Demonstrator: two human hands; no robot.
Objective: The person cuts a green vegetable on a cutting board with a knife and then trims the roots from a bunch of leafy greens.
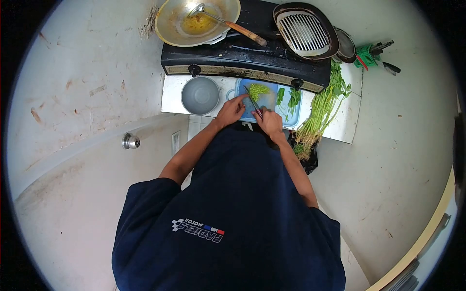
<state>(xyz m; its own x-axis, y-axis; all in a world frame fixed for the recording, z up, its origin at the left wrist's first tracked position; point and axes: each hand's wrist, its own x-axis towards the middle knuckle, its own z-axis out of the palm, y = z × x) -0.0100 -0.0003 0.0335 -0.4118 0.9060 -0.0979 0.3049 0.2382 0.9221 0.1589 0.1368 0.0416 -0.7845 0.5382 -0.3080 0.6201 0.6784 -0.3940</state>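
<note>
My right hand (269, 122) is wrapped round the handle of a knife (254, 103), whose blade points up and left over a blue cutting board (267, 102). At the board's left side is my left hand (231, 110), its fingers close to the blade; whether they pinch anything is too small to tell. A small heap of chopped light-green vegetable (257, 91) lies by the knife tip. Some dark green leaves (293, 98) rest on the right part of the board.
A grey bowl (200, 95) stands left of the board. Behind is a black stove (233, 63) with a wok (182, 24), ladle and grill pan (305, 32). Long-stemmed greens (324, 109) lie at the right, near a green basket (366, 56) of utensils.
</note>
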